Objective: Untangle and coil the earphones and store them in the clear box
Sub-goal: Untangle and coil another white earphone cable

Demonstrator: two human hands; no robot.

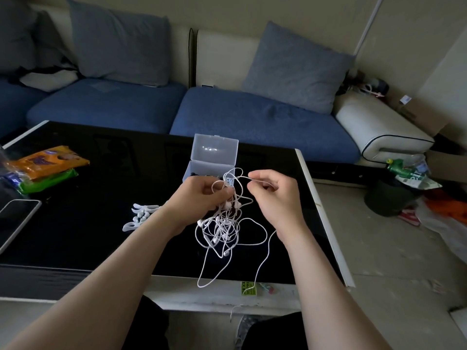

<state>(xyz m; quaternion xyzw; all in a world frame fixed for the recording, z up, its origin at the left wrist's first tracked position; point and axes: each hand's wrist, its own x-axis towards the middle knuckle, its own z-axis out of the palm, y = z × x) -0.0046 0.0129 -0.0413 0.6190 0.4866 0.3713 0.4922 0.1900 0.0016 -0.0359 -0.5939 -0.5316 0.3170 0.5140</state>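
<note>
While the left hand (202,195) grips a tangled bunch of white earphones (223,223) above the black table's (75,236) near edge, the right hand (273,195) pinches one strand, with the clear box (212,157) lid-up just behind.

A low black table (101,236) with a glossy top and white rim carries a clear box (202,168) near its far edge, the hinged lid standing open. At the left lie an orange packet (48,160) overlapping a green packet (48,180), and a dark-screened phone (17,218). White plastic pieces (141,215) rest mid-table; a yellow sticker (249,288) marks the front edge.
</note>
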